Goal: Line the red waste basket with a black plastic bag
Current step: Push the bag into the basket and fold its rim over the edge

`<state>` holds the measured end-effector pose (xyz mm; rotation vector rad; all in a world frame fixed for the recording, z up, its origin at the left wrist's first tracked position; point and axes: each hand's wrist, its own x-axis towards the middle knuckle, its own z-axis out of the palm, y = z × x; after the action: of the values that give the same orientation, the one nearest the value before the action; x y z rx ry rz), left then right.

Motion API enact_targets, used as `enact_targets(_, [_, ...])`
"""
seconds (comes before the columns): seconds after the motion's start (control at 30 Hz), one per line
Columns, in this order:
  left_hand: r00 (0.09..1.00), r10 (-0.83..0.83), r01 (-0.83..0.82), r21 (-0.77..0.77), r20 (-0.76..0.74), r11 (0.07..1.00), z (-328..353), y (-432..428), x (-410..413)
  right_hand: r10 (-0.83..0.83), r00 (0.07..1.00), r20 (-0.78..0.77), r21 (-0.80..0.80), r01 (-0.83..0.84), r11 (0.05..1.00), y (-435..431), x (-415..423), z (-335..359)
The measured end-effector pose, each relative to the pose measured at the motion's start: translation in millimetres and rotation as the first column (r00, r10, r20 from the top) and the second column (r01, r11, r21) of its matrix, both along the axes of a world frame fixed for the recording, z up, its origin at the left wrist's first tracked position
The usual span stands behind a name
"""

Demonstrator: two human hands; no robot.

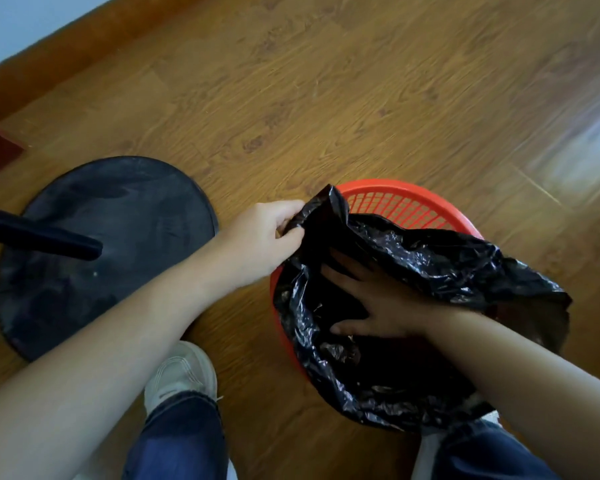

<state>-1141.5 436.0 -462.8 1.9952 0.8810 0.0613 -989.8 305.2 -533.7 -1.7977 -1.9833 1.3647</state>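
Left hand (267, 233): centre of the frame, just left of the basket; thumb and curled fingers pinch a bunched edge of the bag and hold it above the rim's upper left side.
Left arm: bare forearm runs straight from the lower left corner diagonally up to the centre, back of the wrist facing the camera.
Right hand (378, 303): inside the bag's mouth, palm down, fingers straight and spread wide, thumb stretched toward the lower left; it holds nothing, and the fingertips lie against the dark plastic.
Right arm: bare forearm comes in from the lower right edge and slants up and left over the basket's near right side.
Black plastic bag (430, 261): crumpled and glossy, mouth open, sitting partly in the basket; its right part is heaped over the right rim, its near part covers the rim at lower centre right.
Red waste basket (413, 206): right of centre, standing on the floor; only the far rim and mesh wall show bare, the rest is under the bag.
Floor (326, 98): brown wood-grain boards, a bright glare at the right edge.
Round black base (101, 265): flat on the floor at the left, with a black pole (39, 237) leaning over it.
White shoe (181, 372): lower centre, under a blue jeans leg (184, 438).
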Motion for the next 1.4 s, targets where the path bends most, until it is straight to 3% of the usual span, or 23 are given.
enact_targets(0.17, [0.989,-0.036,0.033,0.021,0.142,0.999,7.6,2.1,0.9,0.059,0.990,0.131,0.044,-0.065,0.997,6.7,-9.7,-9.9])
enact_targets(0.23, [0.988,-0.031,0.026,0.035,0.150,0.999,7.0,4.5,-2.2,0.038,0.996,0.082,0.093,-0.046,0.995,9.5,-10.0,-1.3])
enact_targets(0.37, [0.992,-0.033,0.026,0.059,0.122,0.998,9.1,12.7,-9.8,-0.121,0.981,-0.154,0.039,0.128,0.991,-1.2,-4.5,15.8])
enact_targets(0.43, [0.996,-0.011,0.007,0.041,0.086,0.999,8.4,17.6,-13.4,-0.129,0.991,-0.039,0.182,0.134,0.974,-10.9,3.8,23.8])
enact_targets(0.53, [0.999,0.043,-0.044,0.049,0.026,0.998,2.7,25.1,-17.9,-0.245,0.945,0.216,0.590,0.074,0.804,-7.3,20.0,51.4])
enact_targets(0.67, [0.997,0.070,-0.070,0.054,-0.012,0.996,-1.8,30.4,-21.8,-0.272,0.961,0.048,0.791,0.130,0.598,-2.8,24.5,62.9])
enact_targets(0.77, [0.995,0.065,-0.061,0.065,-0.069,0.996,-4.5,32.9,-23.5,-0.274,0.961,0.027,0.868,0.114,0.483,-2.1,25.5,61.7])
enact_targets(0.83, [0.995,0.056,-0.051,0.064,-0.084,0.997,-4.9,33.7,-23.8,-0.309,0.947,0.087,0.855,0.088,0.512,0.0,29.6,61.0])
enact_targets(0.93, [0.998,0.013,-0.010,0.045,-0.060,0.999,-3.8,32.0,-22.3,-0.368,0.896,0.248,0.730,0.077,0.680,5.6,37.6,56.8])
enact_targets(1.07, [0.999,-0.015,0.017,0.041,-0.045,0.999,1.1,27.1,-18.2,-0.390,0.871,0.298,0.528,0.190,0.828,10.5,45.8,50.2])
enact_targets(1.23, [0.987,-0.080,0.086,0.033,-0.141,0.996,9.0,24.5,-15.3,-0.425,0.853,0.304,0.502,0.236,0.832,10.2,48.4,48.7])
enact_targets(1.33, [0.953,-0.121,0.122,-0.013,-0.276,0.992,14.3,26.3,-13.8,-0.404,0.864,0.302,0.519,0.206,0.830,11.1,47.5,48.7])
enact_targets(1.4, [0.926,-0.085,0.123,0.083,-0.367,0.989,13.2,22.8,-11.0,-0.373,0.877,0.302,0.534,0.168,0.828,13.0,45.6,49.1])
